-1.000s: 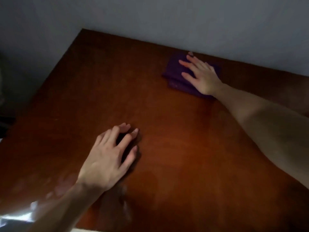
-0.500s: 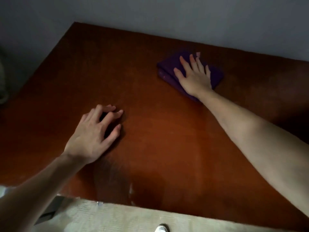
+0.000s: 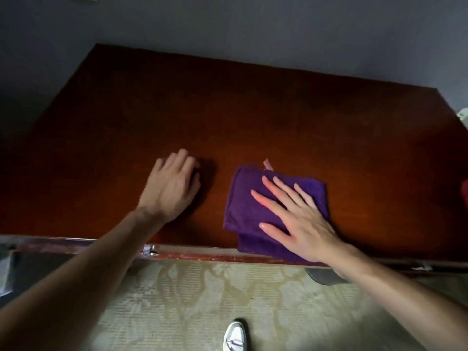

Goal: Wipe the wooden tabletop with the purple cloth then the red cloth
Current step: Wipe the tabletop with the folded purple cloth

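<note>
Purple cloth is my landmark, folded on the wooden table with its near corner hanging over the front edge. Left of the cloth, my left hand rests on the wood, fingers loosely bent, gripping nothing. On the cloth itself, my right hand lies flat, fingers straight and spread, pressing it down. Far right of the cloth, a sliver of the red cloth shows at the frame's edge. Below the cloth, a white shoe stands on the patterned floor.
</note>
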`<state>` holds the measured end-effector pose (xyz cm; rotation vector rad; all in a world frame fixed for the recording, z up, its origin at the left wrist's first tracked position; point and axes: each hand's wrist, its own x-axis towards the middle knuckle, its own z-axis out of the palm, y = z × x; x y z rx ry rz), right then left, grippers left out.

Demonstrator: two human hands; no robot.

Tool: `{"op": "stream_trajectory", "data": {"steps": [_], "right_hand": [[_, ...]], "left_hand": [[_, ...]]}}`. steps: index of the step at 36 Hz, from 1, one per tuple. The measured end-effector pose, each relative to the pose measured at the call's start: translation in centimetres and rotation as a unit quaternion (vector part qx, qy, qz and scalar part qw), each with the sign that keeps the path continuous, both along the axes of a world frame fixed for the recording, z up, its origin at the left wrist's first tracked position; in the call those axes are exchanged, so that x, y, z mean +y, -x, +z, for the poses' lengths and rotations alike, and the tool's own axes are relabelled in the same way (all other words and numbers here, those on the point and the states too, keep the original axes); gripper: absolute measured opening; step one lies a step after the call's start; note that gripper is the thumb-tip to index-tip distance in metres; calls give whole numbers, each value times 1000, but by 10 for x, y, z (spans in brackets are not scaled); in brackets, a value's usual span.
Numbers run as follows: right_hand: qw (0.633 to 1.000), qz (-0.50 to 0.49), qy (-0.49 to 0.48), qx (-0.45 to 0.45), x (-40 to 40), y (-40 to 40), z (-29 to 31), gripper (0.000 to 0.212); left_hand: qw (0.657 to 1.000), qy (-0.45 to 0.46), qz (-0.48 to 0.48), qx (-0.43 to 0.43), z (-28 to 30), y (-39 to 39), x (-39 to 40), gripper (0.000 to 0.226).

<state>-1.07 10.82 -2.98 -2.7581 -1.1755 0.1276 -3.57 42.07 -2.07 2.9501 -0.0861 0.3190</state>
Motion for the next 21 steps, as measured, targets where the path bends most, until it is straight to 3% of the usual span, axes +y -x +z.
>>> {"op": "stream_trajectory", "data": {"steps": [6,14,21], "right_hand": [[998,60,14,19,-10,-48,5,60],[998,66,19,-11,-12,-153,4,61],[999,50,20,4,-5,-253,6,60]], "left_hand": [[998,65,-2,-5,-9,-15,-43,36],[999,41,-28,13,-18,-31,-53,46],[994,34,-53,89,-14,-34,-52,49]]}}
